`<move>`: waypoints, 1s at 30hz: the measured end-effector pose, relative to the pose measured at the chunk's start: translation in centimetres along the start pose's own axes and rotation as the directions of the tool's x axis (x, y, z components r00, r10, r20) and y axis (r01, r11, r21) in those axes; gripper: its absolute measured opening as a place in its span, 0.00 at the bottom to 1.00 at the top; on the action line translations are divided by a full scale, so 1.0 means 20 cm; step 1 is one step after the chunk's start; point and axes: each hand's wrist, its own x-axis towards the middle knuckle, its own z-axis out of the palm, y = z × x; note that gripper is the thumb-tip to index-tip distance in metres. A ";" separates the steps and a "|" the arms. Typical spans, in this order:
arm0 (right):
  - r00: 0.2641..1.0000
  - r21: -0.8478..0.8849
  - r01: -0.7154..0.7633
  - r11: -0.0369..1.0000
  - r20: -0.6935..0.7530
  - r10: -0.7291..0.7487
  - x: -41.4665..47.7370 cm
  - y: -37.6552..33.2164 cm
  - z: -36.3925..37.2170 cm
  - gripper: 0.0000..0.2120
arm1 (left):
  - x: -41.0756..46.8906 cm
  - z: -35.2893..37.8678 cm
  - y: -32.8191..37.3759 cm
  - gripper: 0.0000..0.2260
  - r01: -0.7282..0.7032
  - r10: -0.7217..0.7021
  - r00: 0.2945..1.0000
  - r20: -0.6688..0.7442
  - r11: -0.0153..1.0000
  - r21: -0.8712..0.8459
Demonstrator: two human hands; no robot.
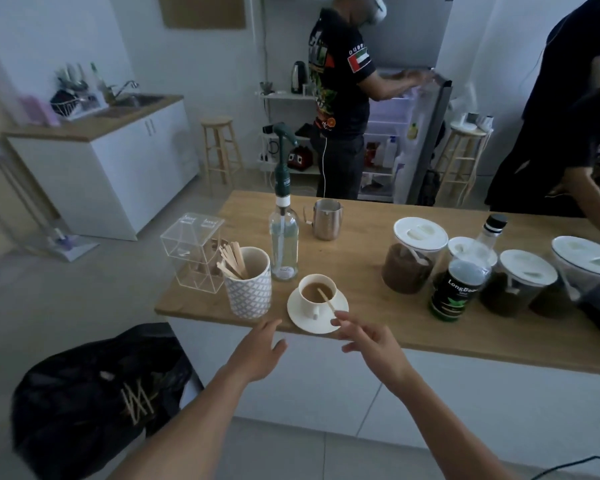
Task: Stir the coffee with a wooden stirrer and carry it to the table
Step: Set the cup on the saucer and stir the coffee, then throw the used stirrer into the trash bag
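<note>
Head view: white ceramic cup of milky coffee [317,292] sits on a white round saucer [340,318] at the near edge of the wooden bench [361,265], just ahead of both hands, within easy reach. Thin wooden stirrer [326,299] leans in the cup, top end over the rim toward the right hand [371,339]. Right hand's fingers loosely spread, tips at or just short of the stirrer end; contact unclear. Left hand [257,351] open, empty, near the saucer's left, likely to steady it. Patterned white holder of spare sticks [248,289] stands ahead of the left hand.
</note>
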 end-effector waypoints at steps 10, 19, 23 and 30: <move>0.992 0.062 -0.088 0.994 -0.087 0.093 -0.07 0.00 0.13 0.12 | -0.21 0.00 0.06 0.27 0.022 -0.023 0.999 -0.034 1.000 -0.013; 0.994 0.093 -0.005 0.996 -0.105 0.015 -0.10 -0.10 0.30 0.07 | -0.36 -0.14 0.02 0.21 0.050 -0.062 0.981 -0.183 0.996 -0.071; 0.998 0.091 -0.017 0.996 -0.054 0.022 -0.09 -0.12 0.47 0.10 | -0.46 -0.24 -0.04 0.10 0.052 -0.068 0.955 -0.289 0.997 -0.063; 0.991 -0.024 -0.080 0.996 0.107 0.082 0.00 -0.07 0.86 0.09 | -0.59 -0.33 -0.35 0.16 0.170 -0.192 0.928 -0.320 0.981 -0.095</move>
